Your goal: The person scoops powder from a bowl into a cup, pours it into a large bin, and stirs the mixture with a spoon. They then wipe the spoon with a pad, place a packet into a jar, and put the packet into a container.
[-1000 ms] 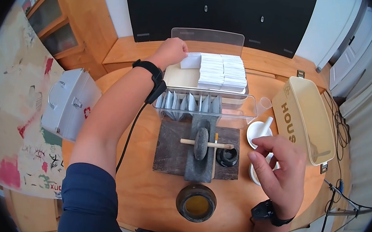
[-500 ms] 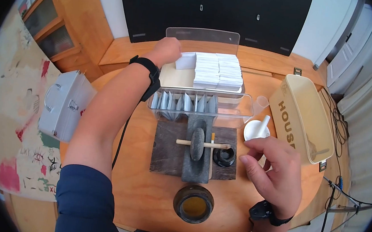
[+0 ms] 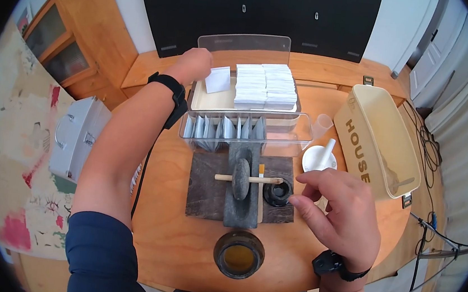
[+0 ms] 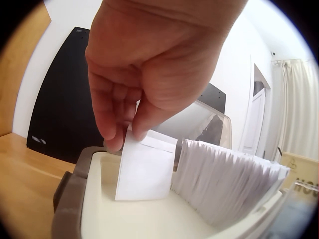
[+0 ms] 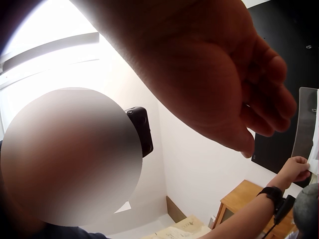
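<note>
My left hand [image 3: 195, 65] pinches the top edge of a small white paper envelope [image 4: 147, 169] between thumb and fingers. The envelope stands upright inside a cream-lined storage box [image 4: 89, 199], beside tightly packed rows of similar white envelopes [image 3: 265, 87]. The box's clear lid [image 3: 244, 43] is raised behind it. My right hand [image 3: 346, 213] hovers at the right of the table with thumb and fingers loosely curved and nothing between them. Below and left of its thumb is a black jar [image 3: 278, 192]; a white mortar with pestle [image 3: 317, 157] lies just beyond its fingers.
In front of the box stands a clear container [image 3: 224, 128] of upright grey-blue packets. A stone trough grinder [image 3: 240, 214] with a wooden-handled wheel sits on a dark board [image 3: 208, 183]. Nearer is a dark jar [image 3: 239, 254]. A cream bin [image 3: 381, 143] and silver case [image 3: 80, 131] flank these.
The pinched envelope has come away leftward from the packed rows, and a gap now shows between them. The right hand keeps its shape. The head view has shifted slightly.
</note>
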A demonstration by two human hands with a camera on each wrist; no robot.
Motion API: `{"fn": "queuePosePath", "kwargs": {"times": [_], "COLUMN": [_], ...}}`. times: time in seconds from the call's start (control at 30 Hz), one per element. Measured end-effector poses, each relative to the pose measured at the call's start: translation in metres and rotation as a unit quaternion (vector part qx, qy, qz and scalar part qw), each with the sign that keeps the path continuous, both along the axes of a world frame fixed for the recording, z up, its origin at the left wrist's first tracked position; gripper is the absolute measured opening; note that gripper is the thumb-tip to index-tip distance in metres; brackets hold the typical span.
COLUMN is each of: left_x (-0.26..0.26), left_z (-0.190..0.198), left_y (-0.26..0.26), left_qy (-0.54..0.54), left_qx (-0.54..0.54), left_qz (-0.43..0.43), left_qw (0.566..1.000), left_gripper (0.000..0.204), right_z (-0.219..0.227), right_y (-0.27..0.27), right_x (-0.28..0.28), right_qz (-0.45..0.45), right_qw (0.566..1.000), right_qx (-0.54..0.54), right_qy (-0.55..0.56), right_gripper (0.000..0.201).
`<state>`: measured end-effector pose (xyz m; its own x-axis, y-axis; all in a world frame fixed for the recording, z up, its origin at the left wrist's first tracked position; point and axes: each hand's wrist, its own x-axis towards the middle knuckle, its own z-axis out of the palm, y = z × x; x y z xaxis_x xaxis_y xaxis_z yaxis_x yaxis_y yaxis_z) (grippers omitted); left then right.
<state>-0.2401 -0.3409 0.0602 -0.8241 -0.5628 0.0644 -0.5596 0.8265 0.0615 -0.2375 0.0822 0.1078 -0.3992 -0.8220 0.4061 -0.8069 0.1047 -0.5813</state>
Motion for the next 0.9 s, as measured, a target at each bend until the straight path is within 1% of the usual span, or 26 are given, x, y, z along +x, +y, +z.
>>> {"fn": "queuePosePath", "kwargs": {"times": [0.03,0.07,0.13,0.33,0.37,0.43,0.63,0.77,0.9], "left_x": [0.001,0.002,0.003,0.006,0.007,0.008,0.009,0.021,0.058], "left_z": [-0.001,-0.003,-0.005,-0.003,-0.003,-0.004,-0.005,0.008,0.039], "left_y": [0.002,-0.001,-0.007,-0.018,-0.018,-0.018,-0.014,-0.009,0.013], "left_qy": [0.03,0.03,0.042,0.017,0.016,0.03,0.037,0.065,0.088], "left_qx": [-0.009,-0.009,-0.044,-0.088,-0.088,-0.049,-0.056,-0.051,-0.04], "left_qz": [-0.008,-0.009,-0.045,-0.04,-0.04,-0.03,-0.031,-0.002,-0.001], "left_qw": [0.999,0.999,0.997,0.995,0.995,0.998,0.997,0.997,0.995], "left_gripper": [0.017,0.017,0.016,0.017,0.017,0.017,0.021,0.022,0.021], "right_z": [0.0,0.001,0.001,0.003,0.003,0.003,0.003,0.003,0.003], "right_y": [0.001,0.002,0.003,0.003,0.003,0.003,0.002,0.002,0.005], "right_x": [0.0,0.001,0.001,0.001,0.0,0.001,0.001,0.002,0.003], "right_qz": [-0.002,0.001,0.003,0.016,0.019,0.023,0.026,0.027,0.03], "right_qw": [1.0,1.0,1.0,0.999,0.999,0.999,0.998,0.998,0.999], "right_qx": [0.0,0.007,0.015,0.028,0.029,0.031,0.046,0.043,0.03], "right_qy": [0.0,0.003,0.006,0.015,0.017,0.019,0.021,0.024,0.03], "right_gripper": [0.021,0.022,0.022,0.023,0.024,0.024,0.025,0.024,0.024]}}
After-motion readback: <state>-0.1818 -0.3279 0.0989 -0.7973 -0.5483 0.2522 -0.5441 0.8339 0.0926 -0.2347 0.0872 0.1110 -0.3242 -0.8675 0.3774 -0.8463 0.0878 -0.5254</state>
